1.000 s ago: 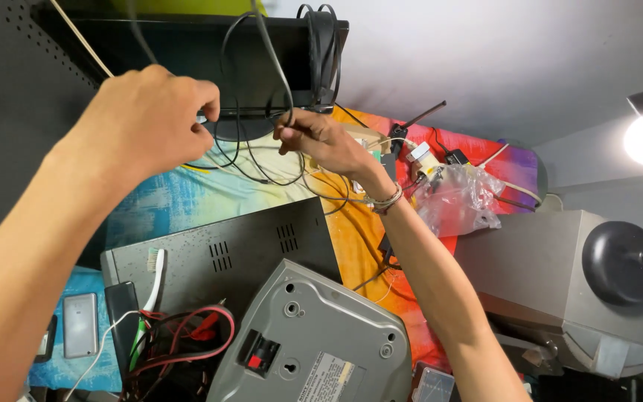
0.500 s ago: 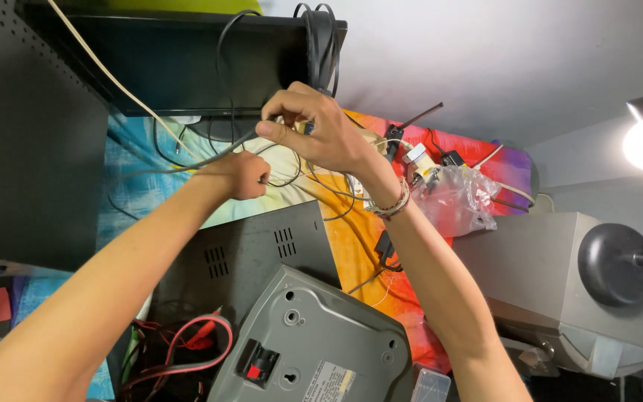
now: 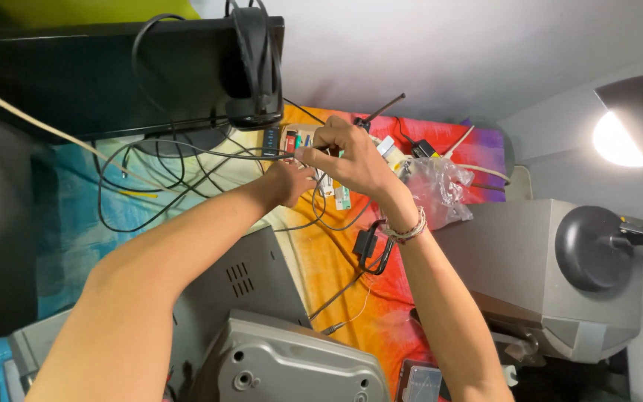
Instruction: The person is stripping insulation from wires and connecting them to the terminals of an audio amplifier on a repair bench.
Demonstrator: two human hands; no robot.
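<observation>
The right hand [image 3: 351, 160] reaches forward with thumb and forefinger pinched together on a thin black cable [image 3: 210, 149] that runs leftward toward the monitor [image 3: 113, 74]. The left hand [image 3: 288, 182] sits just below and behind it, fingers curled around the same bundle of cables, though which strand it grips I cannot tell. Both hands meet near the far middle of the desk, over its bright cloth [image 3: 336, 260] of orange, red and blue.

As a judgement, the sorting of wires looks only partly done: several black loops lie slack on the blue part of the cloth, and one lead [image 3: 336, 298] trails toward the near edge, unplugged.

Just beyond the hands lies a small flat card package [image 3: 292, 138], rectangular with red and green patches. To the right of the hands sits a crumpled clear plastic bag [image 3: 437, 190]. Headphones [image 3: 254, 67] hang over the monitor's top edge. Grey metal casings [image 3: 292, 365] fill the near edge, a grey box [image 3: 515, 260] stands right, and a lit lamp [image 3: 626, 134] is at the far right.
</observation>
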